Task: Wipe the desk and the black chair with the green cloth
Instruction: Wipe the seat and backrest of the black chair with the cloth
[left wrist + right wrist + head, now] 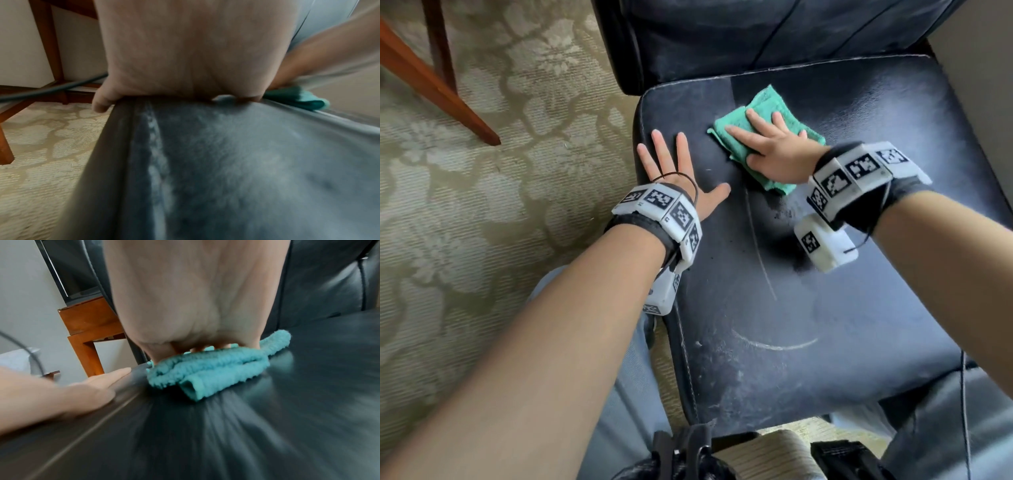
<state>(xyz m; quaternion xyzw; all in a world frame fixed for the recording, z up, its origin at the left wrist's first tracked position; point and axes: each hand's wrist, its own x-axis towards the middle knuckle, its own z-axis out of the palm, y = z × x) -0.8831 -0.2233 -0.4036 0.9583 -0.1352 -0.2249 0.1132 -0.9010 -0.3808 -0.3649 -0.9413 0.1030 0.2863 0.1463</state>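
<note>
The black chair [825,274] fills the middle of the head view, its leather seat dusty and scuffed with pale marks. A folded green cloth [767,106] lies on the far middle of the seat. My right hand [770,144] lies flat on the cloth with straight fingers, pressing it onto the seat. The right wrist view shows the cloth [207,371] bunched under the palm. My left hand [681,171] rests flat on the seat's left edge, fingers spread, holding nothing. In the left wrist view the left hand [185,56] lies on the seat [246,162], with the cloth [296,99] beyond.
Patterned beige carpet [482,205] covers the floor on the left. A brown wooden leg [431,82] of furniture slants across the upper left. The chair's backrest [756,37] rises behind the seat. My legs in grey trousers [945,428] are at the seat's front.
</note>
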